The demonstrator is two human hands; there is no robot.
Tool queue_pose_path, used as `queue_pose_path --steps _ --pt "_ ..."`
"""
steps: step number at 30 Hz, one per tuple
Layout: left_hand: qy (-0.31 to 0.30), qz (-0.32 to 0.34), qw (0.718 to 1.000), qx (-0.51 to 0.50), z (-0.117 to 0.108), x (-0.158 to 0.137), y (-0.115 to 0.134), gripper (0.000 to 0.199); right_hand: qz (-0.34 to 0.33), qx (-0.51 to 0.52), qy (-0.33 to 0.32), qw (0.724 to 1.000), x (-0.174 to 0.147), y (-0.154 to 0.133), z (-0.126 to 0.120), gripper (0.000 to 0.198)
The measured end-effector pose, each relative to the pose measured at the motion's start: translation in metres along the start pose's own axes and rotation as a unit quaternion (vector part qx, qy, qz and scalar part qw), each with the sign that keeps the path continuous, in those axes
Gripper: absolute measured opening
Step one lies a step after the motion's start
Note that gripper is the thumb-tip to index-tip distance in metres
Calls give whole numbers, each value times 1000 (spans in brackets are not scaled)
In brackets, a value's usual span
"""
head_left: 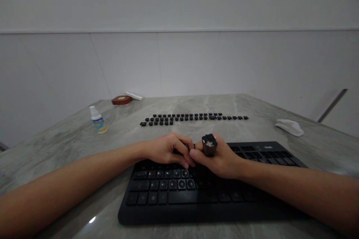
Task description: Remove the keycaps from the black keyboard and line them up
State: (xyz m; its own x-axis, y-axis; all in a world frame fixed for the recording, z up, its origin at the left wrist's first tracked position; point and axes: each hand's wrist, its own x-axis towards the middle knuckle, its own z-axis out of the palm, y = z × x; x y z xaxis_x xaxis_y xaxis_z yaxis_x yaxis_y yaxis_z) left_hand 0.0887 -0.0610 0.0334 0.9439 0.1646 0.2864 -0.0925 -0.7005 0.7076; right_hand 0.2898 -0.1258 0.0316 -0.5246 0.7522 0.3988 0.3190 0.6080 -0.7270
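Note:
A black keyboard (196,196) lies on the table under both hands. Pale round domes show in part of its letter area, where keycaps are off, while the bottom row still has its caps. My left hand (171,149) is closed over the upper key rows, thumb and fingers pinched together; what they hold, if anything, is hidden. My right hand (224,160) grips a dark brown tool handle (209,145) whose worn, chipped end points up toward me. Its lower end is hidden behind the fingers. The fingertips of both hands meet above the keys.
Behind the keyboard, loose black keycaps (185,118) stand in rows. A small white bottle (98,120) with a colourful label is at the left. Farther back lie a reddish-brown case (121,100) and a white strip (133,96). A crumpled white tissue (290,127) rests at the right.

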Motion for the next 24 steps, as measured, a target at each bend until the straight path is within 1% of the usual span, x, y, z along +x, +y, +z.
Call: queue_pose_path --steps 7,12,17,24 --pt "3 7 1000 3 1 0 1 9 -16 -15 13 1000 0 -4 1 39" --pt "3 11 1000 8 1 0 0 9 -4 -17 7 1000 -1 -2 1 39" --pt "0 9 1000 11 0 0 0 10 -12 -18 8 1000 -1 -2 0 39" --pt "5 2 1000 7 1 -1 -1 9 13 -2 10 1000 -4 -1 1 37"
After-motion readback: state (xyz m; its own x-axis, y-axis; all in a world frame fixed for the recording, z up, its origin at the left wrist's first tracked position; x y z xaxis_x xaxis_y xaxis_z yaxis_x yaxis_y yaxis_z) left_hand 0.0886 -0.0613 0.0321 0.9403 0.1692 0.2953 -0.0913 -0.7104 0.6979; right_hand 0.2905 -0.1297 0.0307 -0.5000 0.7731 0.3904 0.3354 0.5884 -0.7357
